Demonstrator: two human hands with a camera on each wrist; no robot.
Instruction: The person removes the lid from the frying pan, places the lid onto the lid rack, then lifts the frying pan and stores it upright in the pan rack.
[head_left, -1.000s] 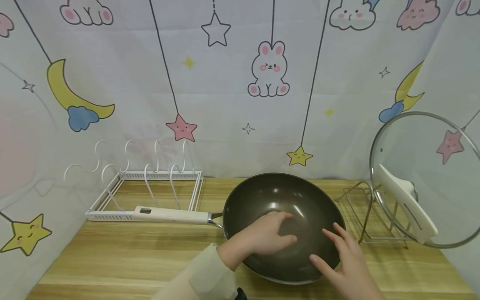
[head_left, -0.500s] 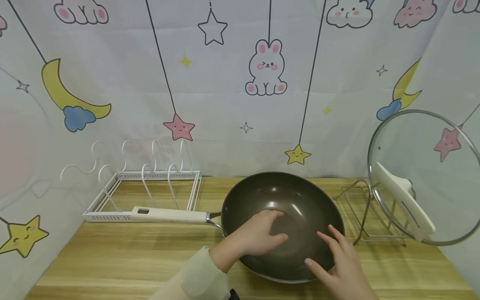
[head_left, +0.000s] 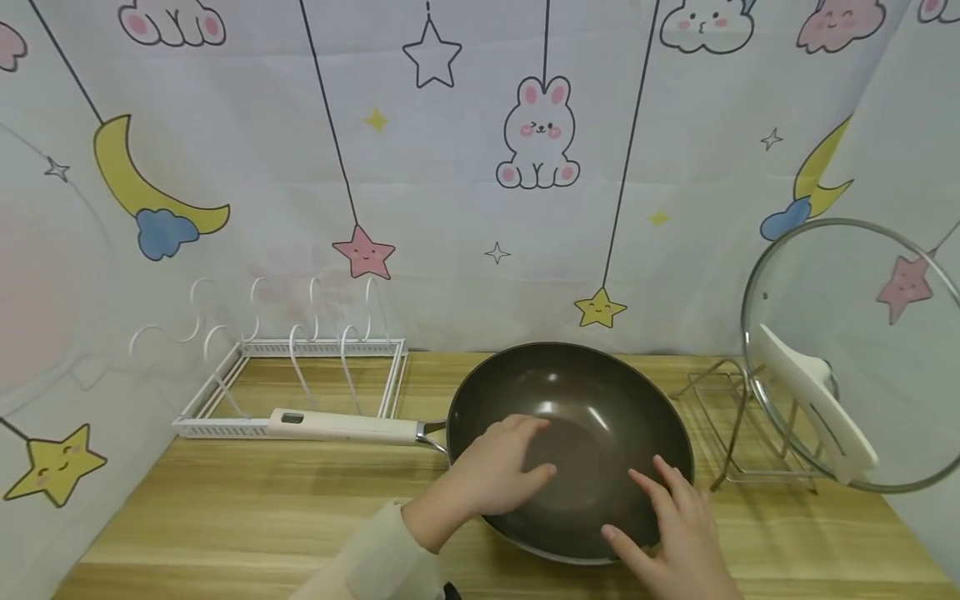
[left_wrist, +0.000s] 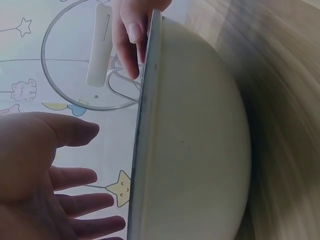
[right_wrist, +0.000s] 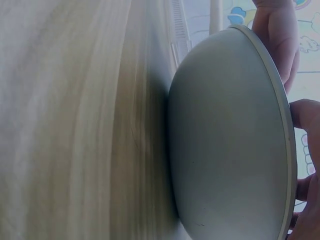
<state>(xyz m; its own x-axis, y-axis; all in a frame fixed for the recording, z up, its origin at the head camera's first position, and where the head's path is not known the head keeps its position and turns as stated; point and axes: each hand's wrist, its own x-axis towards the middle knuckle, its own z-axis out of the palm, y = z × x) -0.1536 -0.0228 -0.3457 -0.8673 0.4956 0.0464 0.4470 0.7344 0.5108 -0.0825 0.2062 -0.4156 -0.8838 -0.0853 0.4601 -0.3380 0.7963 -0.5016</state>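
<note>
A wok (head_left: pixel 577 467) with a dark brown inside, pale outside and long cream handle (head_left: pixel 345 427) sits on the wooden tabletop, handle pointing left. My left hand (head_left: pixel 487 471) hangs over the left part of its bowl, fingers extended and thumb apart. In the left wrist view, that hand (left_wrist: pixel 30 170) has spread fingers beside the rim, holding nothing. My right hand (head_left: pixel 678 529) is at the wok's front right edge, its fingers parted over the bowl. Seen from the right wrist, the right hand's fingertips (right_wrist: pixel 302 115) are right at the rim.
At the back left stands a white rack (head_left: pixel 397 375) with curved wire dividers, partly behind the handle. On the right, a metal wire rack (head_left: pixel 738 425) supports an upright glass lid (head_left: pixel 855 267) with a cream grip (head_left: pixel 817 400). A cartoon-printed cloth (head_left: pixel 450 183) hangs behind the table.
Both hands have shifted leftward over the wok, the left hand more than the right. The wok, racks and lid keep their places; the head view sways slightly.
</note>
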